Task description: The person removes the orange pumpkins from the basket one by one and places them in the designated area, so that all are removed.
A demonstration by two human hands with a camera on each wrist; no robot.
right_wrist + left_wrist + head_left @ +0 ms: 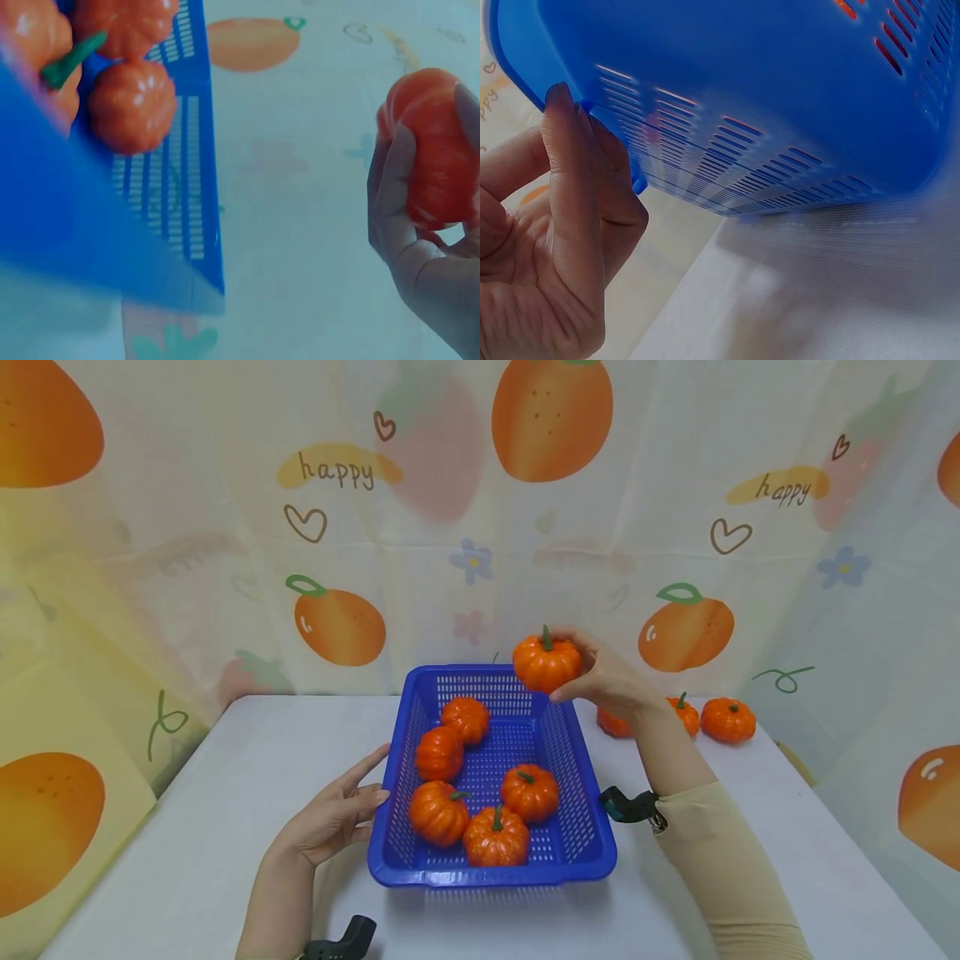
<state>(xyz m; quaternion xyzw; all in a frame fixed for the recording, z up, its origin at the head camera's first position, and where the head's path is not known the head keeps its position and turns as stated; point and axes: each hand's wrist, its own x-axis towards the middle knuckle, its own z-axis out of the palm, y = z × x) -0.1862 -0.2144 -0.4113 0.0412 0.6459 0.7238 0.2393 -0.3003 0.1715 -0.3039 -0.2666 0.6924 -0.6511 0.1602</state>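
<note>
In the head view, a blue plastic basket (pixel 491 877) stands on the white table with several orange toy pumpkins in it, among them one toy pumpkin (pixel 530 792) at the right. My left hand (pixel 333 814) holds the basket's left rim, the thumb at its edge and one finger stretched along the side. The left wrist view shows these fingers (pixel 574 195) against the rim from below. Above the basket's far right corner, my right hand (pixel 607 681) grips another orange pumpkin (pixel 546 664) with a green stem. The right wrist view shows fingers curled around this held pumpkin (pixel 435 150).
More orange toy pumpkins lie on the table to the right, one partly behind the right forearm, another pumpkin (pixel 728 720) near the table's right edge. A printed fruit curtain (pixel 450 593) hangs right behind the table (pixel 300 727). Both wrists wear black camera mounts.
</note>
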